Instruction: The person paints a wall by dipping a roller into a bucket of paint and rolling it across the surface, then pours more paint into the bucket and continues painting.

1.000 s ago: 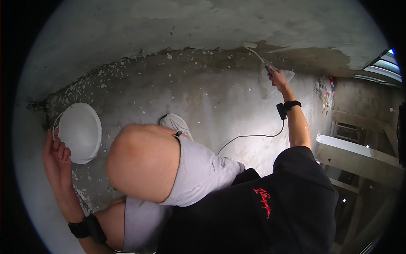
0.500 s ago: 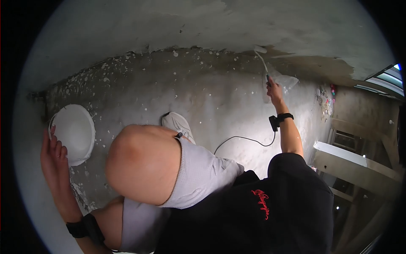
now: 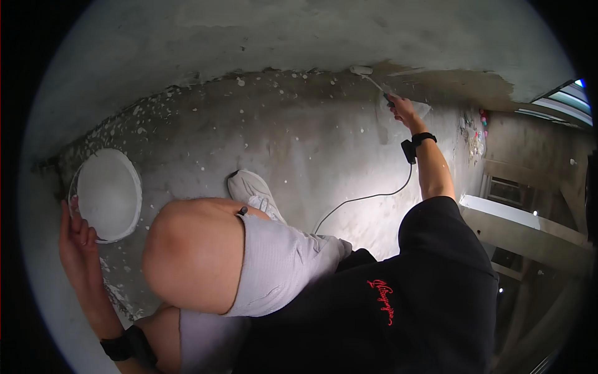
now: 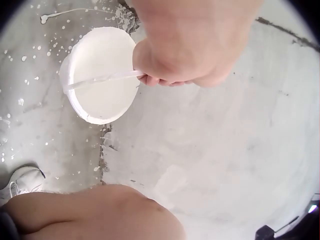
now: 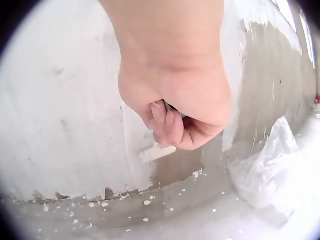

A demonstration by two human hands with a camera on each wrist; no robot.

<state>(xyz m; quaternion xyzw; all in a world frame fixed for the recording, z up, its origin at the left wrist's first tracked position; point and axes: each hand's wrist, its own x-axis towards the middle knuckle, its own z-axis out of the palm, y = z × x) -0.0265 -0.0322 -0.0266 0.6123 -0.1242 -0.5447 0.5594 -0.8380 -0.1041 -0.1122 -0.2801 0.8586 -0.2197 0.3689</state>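
Observation:
In the head view my right hand (image 3: pixel 405 112) grips the handle of a small paint roller (image 3: pixel 361 70), arm stretched out. Its white sleeve lies against the wall low down, by the floor line. From the right wrist, curled fingers wrap a teal handle, and the roller's sleeve (image 5: pixel 157 152) shows beyond them at the edge of the white coat. My left hand (image 3: pixel 81 243) holds the thin bail handle (image 4: pixel 105 80) of a white bucket (image 3: pixel 111 193). White paint (image 4: pixel 100 100) fills the bucket's mouth, and the bucket tilts slightly.
A clear plastic bag (image 5: pixel 270 175) lies on the floor near the right hand. The wall has a bare brownish patch (image 3: pixel 455 81) right of the roller. White spatters dot the concrete floor (image 3: pixel 299 137). My bent knee (image 3: pixel 187 255) and shoe (image 3: pixel 252 190) stand between the hands.
The roller moved right along the wall's foot, then back left with the right hand. My left hand stays on the bucket's handle; the view has shifted slightly.

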